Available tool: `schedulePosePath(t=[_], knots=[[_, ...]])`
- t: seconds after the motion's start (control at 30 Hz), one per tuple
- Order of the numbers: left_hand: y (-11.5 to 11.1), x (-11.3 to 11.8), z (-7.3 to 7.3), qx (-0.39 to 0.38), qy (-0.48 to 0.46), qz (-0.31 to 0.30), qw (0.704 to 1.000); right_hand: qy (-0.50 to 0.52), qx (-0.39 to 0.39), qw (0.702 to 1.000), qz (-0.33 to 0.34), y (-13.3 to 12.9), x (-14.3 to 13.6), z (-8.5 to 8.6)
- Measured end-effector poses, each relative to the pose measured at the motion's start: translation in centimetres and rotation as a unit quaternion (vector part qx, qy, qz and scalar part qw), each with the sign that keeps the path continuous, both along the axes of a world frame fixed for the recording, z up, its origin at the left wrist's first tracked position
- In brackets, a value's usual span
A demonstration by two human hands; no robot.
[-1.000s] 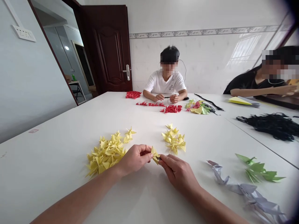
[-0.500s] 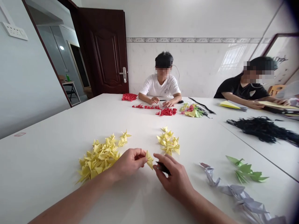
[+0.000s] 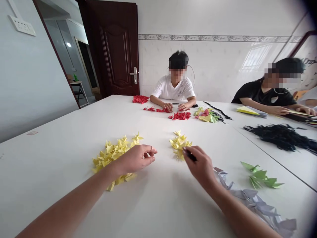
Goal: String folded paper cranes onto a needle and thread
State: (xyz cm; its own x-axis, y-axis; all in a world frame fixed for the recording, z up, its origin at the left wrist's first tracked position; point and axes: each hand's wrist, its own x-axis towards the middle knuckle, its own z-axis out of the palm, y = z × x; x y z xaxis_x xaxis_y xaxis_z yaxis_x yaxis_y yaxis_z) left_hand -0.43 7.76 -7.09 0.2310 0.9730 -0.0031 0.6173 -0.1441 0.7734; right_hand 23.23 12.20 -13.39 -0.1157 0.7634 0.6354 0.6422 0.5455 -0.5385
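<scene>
My left hand (image 3: 142,158) hovers beside the larger heap of yellow folded paper cranes (image 3: 111,155), thumb and fingers apart, with nothing seen between them. My right hand (image 3: 201,168) is closed round a short black object (image 3: 190,154), mostly covered by the fingers, so its kind is unclear. Its fingertips are at the near edge of a smaller group of yellow paper cranes (image 3: 178,142). Whether they also pinch a crane there cannot be made out.
A row of pale grey-white paper cranes (image 3: 257,205) and a few green ones (image 3: 262,177) lie to the right. Black cords (image 3: 279,137) are heaped beyond. Across the white table (image 3: 81,132), a person in white (image 3: 174,87) handles red cranes (image 3: 180,115); another person (image 3: 262,96) sits at right.
The yellow crane held in my left fingers has left them. My right hand has moved up and right to the smaller yellow group, and my left fingers have parted.
</scene>
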Motion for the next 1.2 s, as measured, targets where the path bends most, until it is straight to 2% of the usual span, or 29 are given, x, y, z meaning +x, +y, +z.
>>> schedulePosePath(t=[0.1,0.23,0.37,0.5,0.63,0.8,1.07,1.2], knots=[[-0.1,-1.3,1.2,-0.014,0.075,-0.009,0.997,0.013,-0.018,0.997,-0.075,1.9,1.4,-0.2],[-0.2,-2.4,1.6,-0.007,0.125,-0.005,0.992,0.007,-0.053,0.993,-0.104,2.9,2.1,-0.8],[-0.1,-2.9,1.5,-0.046,0.174,-0.004,0.984,0.0,-0.066,0.993,-0.098,2.7,2.0,-1.2],[-0.1,-3.1,1.5,-0.034,0.222,-0.004,0.975,-0.017,-0.046,0.996,-0.081,1.6,1.5,-1.0],[-0.1,-3.5,1.6,-0.037,0.26,-0.028,0.964,-0.073,-0.034,0.996,-0.026,-0.3,0.4,-0.5],[-0.4,-4.2,2.1,-0.045,0.278,-0.01,0.96,-0.152,-0.059,0.986,0.033,-1.6,-0.8,-0.5],[-0.5,-4.7,3.5,-0.058,0.317,0.003,0.947,-0.175,-0.12,0.977,0.004,-0.7,-0.3,-1.3],[-0.3,-5.4,3.4,-0.052,0.325,0.001,0.944,-0.188,-0.126,0.974,0.014,-0.9,-0.3,-1.5]])
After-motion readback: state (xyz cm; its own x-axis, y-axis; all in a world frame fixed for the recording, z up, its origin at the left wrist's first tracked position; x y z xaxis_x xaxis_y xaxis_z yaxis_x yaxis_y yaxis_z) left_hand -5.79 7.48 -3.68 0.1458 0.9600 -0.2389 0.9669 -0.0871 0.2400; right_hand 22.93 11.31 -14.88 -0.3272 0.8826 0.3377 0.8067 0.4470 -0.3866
